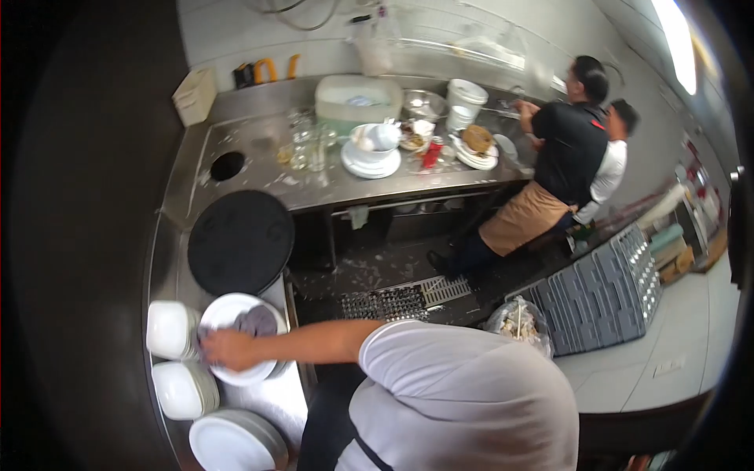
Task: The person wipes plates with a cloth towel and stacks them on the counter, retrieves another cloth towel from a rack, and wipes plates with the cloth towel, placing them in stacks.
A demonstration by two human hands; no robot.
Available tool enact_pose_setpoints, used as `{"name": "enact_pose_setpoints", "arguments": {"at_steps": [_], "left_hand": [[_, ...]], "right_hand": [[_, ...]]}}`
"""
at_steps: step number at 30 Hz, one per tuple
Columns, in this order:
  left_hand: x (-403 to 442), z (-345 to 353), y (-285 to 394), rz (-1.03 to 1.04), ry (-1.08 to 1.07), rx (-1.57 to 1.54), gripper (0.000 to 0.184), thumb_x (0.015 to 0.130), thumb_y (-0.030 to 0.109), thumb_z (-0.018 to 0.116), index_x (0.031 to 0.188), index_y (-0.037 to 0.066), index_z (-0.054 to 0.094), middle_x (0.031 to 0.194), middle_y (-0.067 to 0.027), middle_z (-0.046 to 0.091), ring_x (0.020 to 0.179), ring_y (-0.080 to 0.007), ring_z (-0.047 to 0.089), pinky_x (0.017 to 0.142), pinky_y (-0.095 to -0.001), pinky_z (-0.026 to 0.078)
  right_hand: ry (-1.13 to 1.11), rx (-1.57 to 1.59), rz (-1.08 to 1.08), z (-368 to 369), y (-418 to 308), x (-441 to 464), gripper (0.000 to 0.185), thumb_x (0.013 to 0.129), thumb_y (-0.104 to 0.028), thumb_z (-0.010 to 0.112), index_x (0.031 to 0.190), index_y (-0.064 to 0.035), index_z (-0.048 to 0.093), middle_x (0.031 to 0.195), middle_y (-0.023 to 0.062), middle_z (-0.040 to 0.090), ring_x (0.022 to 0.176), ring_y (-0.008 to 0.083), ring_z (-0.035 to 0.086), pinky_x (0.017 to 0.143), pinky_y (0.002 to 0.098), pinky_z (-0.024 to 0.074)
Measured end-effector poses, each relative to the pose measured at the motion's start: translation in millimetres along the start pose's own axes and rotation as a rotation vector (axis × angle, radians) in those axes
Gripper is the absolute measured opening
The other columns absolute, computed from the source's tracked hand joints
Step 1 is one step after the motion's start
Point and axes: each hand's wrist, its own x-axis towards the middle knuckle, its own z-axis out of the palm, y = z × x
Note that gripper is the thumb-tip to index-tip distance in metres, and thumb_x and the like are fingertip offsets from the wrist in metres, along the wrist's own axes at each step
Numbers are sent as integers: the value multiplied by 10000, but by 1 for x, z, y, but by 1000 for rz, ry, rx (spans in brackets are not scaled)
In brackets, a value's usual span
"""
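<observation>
My right hand (232,349) reaches across to the top of a stack of round white plates (250,375). Its fingers are closed on a greyish-purple cloth (256,322), which lies bunched on the upper plate. Close beside the fingertips stand two stacks of squarish white bowls (169,330). A stack of large white plates (228,443) sits nearer the bottom edge, and a round black tray (240,243) lies just beyond the plates. My left hand is outside the picture.
A steel counter (259,184) with a round hole (227,166) runs along the wall. It carries glasses (302,149), a tub of water (357,102) and stacked dirty dishes (371,163). Two people (569,149) stand at its far end. Grey crates (593,294) and a waste bag (518,323) are behind.
</observation>
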Motion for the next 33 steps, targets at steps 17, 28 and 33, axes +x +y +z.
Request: {"name": "enact_pose_setpoints", "arguments": {"at_steps": [17, 28, 33], "left_hand": [[-68, 161, -1, -234, -1061, -242, 584, 1021, 286, 529, 1436, -110, 416, 1487, -338, 403, 1349, -452, 431, 1138, -438, 339], [-64, 181, -13, -273, -766, -190, 406, 989, 112, 478, 1347, -63, 559, 1272, -281, 562, 1174, -423, 570, 1014, -446, 462], [-44, 183, 2, -275, -801, -49, 416, 934, 204, 647, 1200, -113, 610, 1048, -249, 667, 935, -361, 649, 854, -433, 505]], "right_hand": [[72, -168, -18, -60, 62, -24, 337, 744, -336, 697, 1007, -125, 701, 1157, 139, 607, 1204, 336, 541, 971, 454, 450], [-249, 205, -107, -46, -8, -55, 424, 690, -340, 759, 1042, -110, 703, 1180, 149, 583, 1184, 361, 533, 1029, 497, 440], [-219, 1, -16, -95, 46, -71, 544, 682, -343, 791, 1177, -148, 679, 1322, 172, 553, 1294, 392, 475, 1107, 572, 367]]}}
